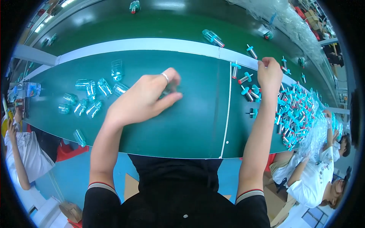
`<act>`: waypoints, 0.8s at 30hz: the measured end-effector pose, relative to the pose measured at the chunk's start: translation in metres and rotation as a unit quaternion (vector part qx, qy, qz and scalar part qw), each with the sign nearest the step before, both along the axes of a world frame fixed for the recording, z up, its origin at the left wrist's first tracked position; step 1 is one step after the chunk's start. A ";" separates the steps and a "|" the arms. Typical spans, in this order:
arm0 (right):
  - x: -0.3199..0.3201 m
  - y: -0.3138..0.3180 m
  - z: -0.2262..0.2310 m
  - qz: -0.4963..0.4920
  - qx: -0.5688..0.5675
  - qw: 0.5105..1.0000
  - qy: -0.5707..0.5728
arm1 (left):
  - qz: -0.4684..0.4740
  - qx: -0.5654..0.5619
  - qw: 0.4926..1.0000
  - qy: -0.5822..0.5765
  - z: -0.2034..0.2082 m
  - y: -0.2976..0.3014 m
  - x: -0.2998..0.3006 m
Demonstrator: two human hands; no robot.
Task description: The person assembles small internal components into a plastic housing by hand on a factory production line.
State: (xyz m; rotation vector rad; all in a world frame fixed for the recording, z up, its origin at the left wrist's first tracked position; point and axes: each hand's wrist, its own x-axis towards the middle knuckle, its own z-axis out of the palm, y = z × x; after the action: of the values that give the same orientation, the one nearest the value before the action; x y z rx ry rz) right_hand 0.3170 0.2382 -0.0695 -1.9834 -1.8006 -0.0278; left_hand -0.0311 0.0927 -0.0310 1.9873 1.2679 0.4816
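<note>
My left hand (146, 98), a ring on one finger, rests over the middle of the green table (190, 125) with its fingers curled around a small clear piece (170, 89) that is mostly hidden. My right hand (269, 73) reaches to the far right edge of the table, fingers bent down among teal plunger parts (247, 92); whether it holds one is hidden. A big heap of teal and white plunger parts (294, 114) lies just right of that hand. Several clear teal-tinted bottle shells (89, 97) lie scattered left of my left hand.
A green conveyor belt (152, 26) runs beyond a pale divider strip (152, 45), carrying an assembled teal piece (213, 38) and another (134, 6). Clear plastic bags (319, 133) sit by the heap. One person sits at the left (23, 152), another at the lower right (315, 178).
</note>
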 end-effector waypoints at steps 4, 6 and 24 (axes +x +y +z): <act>0.005 0.063 -0.014 0.001 -0.093 0.990 -0.106 | 0.045 0.065 0.983 -0.166 -0.011 0.010 0.011; 0.010 0.072 -0.016 0.004 -0.148 0.982 -0.117 | 0.085 -0.003 0.977 -0.196 -0.008 0.010 0.019; -0.089 -0.103 -0.005 0.322 -0.054 0.860 0.392 | 0.113 0.097 0.973 -0.177 -0.038 0.017 0.016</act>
State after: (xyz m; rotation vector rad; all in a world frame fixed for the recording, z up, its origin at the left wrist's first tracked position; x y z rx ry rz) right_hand 0.2278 0.1350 -0.0740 -1.0684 -1.7698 0.9616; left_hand -0.0151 0.1099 -0.0694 1.8111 1.2592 1.0574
